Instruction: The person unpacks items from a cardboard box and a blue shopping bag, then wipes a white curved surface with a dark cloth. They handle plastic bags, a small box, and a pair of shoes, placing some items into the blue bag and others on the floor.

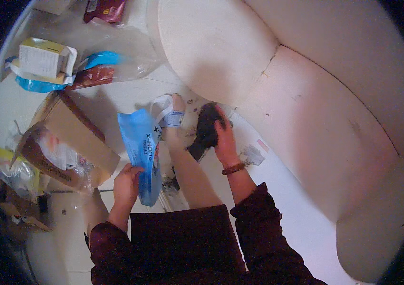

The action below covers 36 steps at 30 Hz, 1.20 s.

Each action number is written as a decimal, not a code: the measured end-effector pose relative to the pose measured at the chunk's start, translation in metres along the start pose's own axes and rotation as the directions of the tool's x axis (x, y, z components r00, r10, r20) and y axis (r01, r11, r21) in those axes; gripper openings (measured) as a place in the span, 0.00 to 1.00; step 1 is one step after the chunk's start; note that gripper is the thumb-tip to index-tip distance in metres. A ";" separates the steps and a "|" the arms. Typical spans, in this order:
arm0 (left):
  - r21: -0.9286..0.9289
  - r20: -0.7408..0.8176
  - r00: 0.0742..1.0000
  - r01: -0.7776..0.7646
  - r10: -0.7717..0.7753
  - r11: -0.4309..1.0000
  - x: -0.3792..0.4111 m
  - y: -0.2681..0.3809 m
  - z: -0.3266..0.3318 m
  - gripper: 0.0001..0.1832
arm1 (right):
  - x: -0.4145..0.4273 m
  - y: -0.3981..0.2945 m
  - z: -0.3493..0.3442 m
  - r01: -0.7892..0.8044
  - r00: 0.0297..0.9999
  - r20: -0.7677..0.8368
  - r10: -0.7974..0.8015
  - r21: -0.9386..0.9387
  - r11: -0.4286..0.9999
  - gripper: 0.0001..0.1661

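My left hand (127, 182) pinches the lower side edge of a light blue plastic bag (138, 137), which bears dark writing and stands tilted above the floor. My right hand (224, 140) is closed around a dark, soft bundle (206, 123), perhaps a cloth; blur hides its exact kind. The bundle is low by the foot of the pale wall, and whether it touches the floor is unclear. Between the hands, my bare leg (196, 178) reaches down to a foot in a slipper with a white and blue strap (174, 118). Small dark debris (190, 134) lies around that foot.
An open cardboard box (80, 131) holding clear plastic packaging stands left. Beyond it, a white and yellow carton (41, 60) rests among blue and red packets beside a large clear bag (134, 42). A yellow-edged bag (20, 174) sits far left. The pale curved wall (316, 117) bounds the right.
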State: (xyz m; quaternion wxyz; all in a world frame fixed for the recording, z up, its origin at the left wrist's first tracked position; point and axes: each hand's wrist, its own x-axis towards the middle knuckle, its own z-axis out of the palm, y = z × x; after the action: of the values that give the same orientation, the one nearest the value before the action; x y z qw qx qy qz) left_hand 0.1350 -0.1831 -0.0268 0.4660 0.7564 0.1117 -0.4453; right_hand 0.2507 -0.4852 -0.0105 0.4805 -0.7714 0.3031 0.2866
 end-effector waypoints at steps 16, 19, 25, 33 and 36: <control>-0.298 -0.046 0.994 0.077 -0.095 0.952 0.003 -0.050 0.038 0.10 | -0.025 0.032 -0.041 -0.253 0.966 0.047 0.252 0.000 0.968 0.23; -0.147 -0.023 0.999 -0.026 0.023 0.989 0.002 -0.026 0.022 0.11 | -0.031 0.031 -0.058 0.023 0.999 -0.026 -0.039 -0.461 0.887 0.20; -0.118 -0.020 0.998 -0.061 0.059 0.991 0.009 -0.016 0.022 0.10 | -0.045 0.005 -0.152 -0.193 0.980 -0.130 0.152 -0.813 0.550 0.25; -0.108 -0.044 0.998 -0.039 0.035 0.993 0.009 -0.006 0.024 0.10 | -0.017 -0.050 -0.211 -0.245 0.969 -0.240 0.061 -0.963 0.111 0.55; -0.053 -0.065 0.997 -0.044 0.040 0.998 0.007 -0.008 0.026 0.10 | 0.031 -0.074 -0.224 -0.331 0.943 -0.327 0.056 -0.941 0.071 0.61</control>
State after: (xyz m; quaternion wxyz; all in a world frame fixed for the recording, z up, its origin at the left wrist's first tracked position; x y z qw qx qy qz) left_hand 0.1195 -0.2019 -0.0416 0.4919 0.7594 0.1227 -0.4079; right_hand 0.3598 -0.6702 0.0930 -0.2368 -0.8691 0.1803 0.3950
